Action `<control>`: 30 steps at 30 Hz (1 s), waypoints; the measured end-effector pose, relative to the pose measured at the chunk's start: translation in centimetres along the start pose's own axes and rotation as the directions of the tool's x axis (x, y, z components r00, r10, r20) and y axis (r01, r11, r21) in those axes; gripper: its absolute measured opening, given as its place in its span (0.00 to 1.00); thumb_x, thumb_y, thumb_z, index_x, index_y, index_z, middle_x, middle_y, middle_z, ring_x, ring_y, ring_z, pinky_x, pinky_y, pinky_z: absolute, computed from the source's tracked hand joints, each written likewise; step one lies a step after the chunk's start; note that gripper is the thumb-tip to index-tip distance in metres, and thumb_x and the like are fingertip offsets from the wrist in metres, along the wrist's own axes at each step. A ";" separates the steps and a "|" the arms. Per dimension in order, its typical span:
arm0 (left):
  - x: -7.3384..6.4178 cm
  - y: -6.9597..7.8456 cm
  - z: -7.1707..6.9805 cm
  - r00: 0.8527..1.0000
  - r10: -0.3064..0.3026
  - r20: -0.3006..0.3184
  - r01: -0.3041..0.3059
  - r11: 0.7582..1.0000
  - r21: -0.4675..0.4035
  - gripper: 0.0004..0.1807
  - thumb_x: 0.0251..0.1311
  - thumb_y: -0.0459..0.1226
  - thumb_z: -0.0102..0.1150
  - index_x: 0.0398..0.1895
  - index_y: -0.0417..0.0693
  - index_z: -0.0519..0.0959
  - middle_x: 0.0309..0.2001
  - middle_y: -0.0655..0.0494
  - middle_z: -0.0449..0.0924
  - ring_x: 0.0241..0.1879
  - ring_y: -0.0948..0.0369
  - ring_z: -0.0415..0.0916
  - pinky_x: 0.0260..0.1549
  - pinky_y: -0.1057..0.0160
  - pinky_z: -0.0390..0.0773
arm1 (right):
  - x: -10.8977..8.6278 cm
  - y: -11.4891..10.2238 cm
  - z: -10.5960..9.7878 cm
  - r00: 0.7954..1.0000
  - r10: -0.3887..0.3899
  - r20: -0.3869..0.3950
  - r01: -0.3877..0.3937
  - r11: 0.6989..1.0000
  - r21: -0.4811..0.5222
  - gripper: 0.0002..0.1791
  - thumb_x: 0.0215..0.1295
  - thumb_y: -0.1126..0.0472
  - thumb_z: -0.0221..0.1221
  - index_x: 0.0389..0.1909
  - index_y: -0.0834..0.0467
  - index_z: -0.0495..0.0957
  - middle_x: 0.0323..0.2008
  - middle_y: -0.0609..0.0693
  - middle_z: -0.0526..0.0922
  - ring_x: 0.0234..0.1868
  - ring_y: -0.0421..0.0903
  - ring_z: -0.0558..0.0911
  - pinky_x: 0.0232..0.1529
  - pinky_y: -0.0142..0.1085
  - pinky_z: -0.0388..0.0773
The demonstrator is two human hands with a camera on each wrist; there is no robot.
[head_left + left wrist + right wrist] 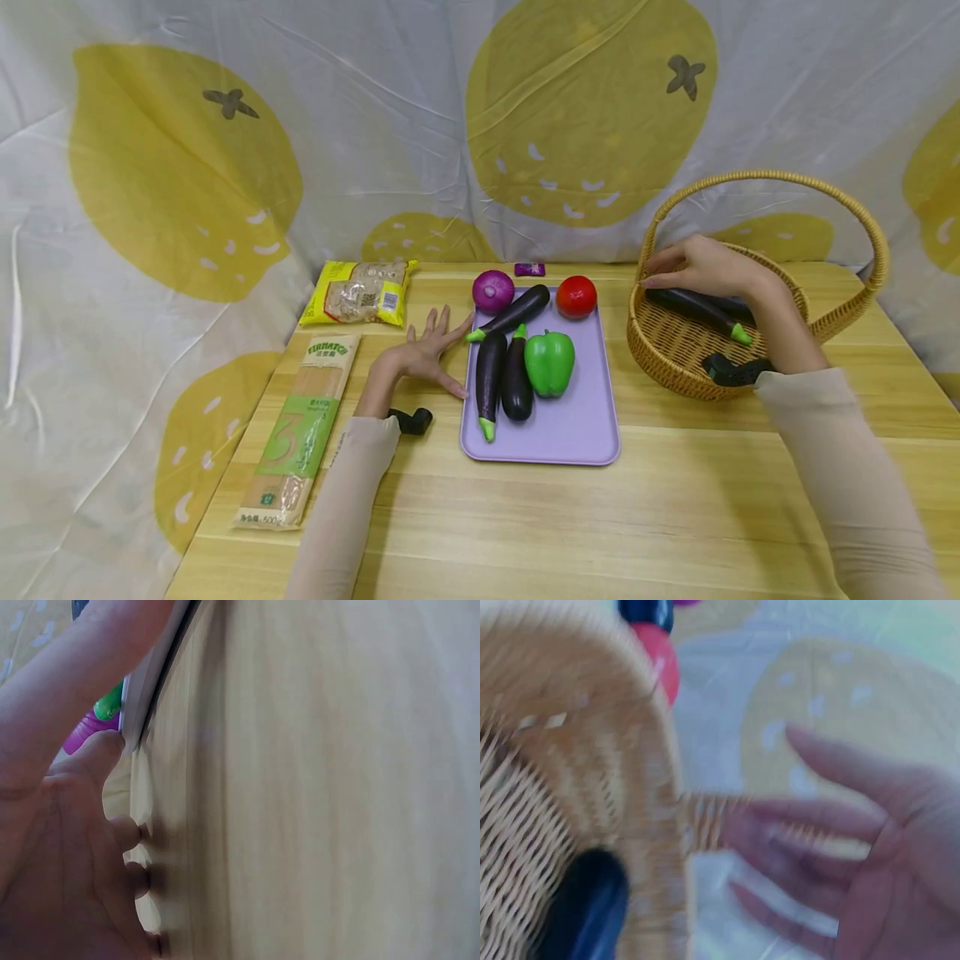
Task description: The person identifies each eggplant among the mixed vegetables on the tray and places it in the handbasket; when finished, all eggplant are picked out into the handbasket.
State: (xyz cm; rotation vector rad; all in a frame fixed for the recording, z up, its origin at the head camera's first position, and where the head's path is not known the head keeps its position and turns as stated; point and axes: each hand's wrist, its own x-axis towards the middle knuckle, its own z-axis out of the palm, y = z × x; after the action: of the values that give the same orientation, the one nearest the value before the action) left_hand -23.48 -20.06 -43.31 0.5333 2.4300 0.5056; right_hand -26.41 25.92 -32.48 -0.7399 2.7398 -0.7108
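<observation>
My left hand [426, 353] is spread on the wooden table, its thumb and index finger at the left edge of the lilac tray [577, 433]. On the tray lie three eggplants [491, 375], a green bell pepper [550, 363], a tomato [576, 297] and a purple onion [492, 292]. Over the left rim of the wicker basket [663, 367] hovers my right hand [708, 267], fingers loosely bent and holding nothing. Inside the basket an eggplant [693, 310] lies with its green stem toward me; another dark one is partly hidden behind it by my wrist.
At the left lie a spaghetti pack [300, 433] and a yellow food bag [358, 293]. A small purple packet [529, 269] sits behind the tray. The basket's tall handle [780, 175] arches over the right forearm. A lemon-print cloth [390, 125] hangs behind the table.
</observation>
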 end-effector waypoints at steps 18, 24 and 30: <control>-0.3 0.0 0.0 1.000 -0.001 -0.010 0.001 1.000 -0.022 0.73 0.49 0.56 0.80 0.84 0.68 0.31 0.81 0.42 0.08 0.79 0.43 0.04 0.74 0.32 0.13 | 7.0 -5.8 3.6 0.967 -0.226 0.113 0.202 0.960 0.196 0.27 0.70 0.60 0.66 0.70 0.55 0.77 0.70 0.59 0.76 0.72 0.63 0.73 0.73 0.60 0.69; -0.1 -0.1 0.1 1.000 -0.010 -0.004 0.010 1.000 -0.010 0.73 0.48 0.57 0.80 0.84 0.70 0.31 0.81 0.43 0.08 0.79 0.44 0.04 0.74 0.32 0.13 | 10.7 -6.4 5.5 0.938 -0.284 0.201 0.239 0.946 0.218 0.26 0.66 0.64 0.69 0.66 0.55 0.80 0.71 0.59 0.76 0.76 0.61 0.68 0.77 0.61 0.63; 0.2 -0.4 0.2 1.000 -0.012 -0.008 0.012 1.000 -0.003 0.73 0.47 0.58 0.80 0.84 0.71 0.31 0.81 0.43 0.08 0.79 0.44 0.04 0.74 0.32 0.13 | 12.9 -6.5 6.9 0.926 -0.288 0.246 0.246 0.951 0.185 0.25 0.63 0.66 0.71 0.62 0.57 0.83 0.67 0.60 0.80 0.75 0.62 0.69 0.76 0.58 0.65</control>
State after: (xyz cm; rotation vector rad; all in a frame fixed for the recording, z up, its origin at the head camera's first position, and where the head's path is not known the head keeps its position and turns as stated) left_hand -23.61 -20.22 -43.69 0.5157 2.4383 0.5063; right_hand -32.41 11.58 -36.14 -1.1011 2.3347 -0.7945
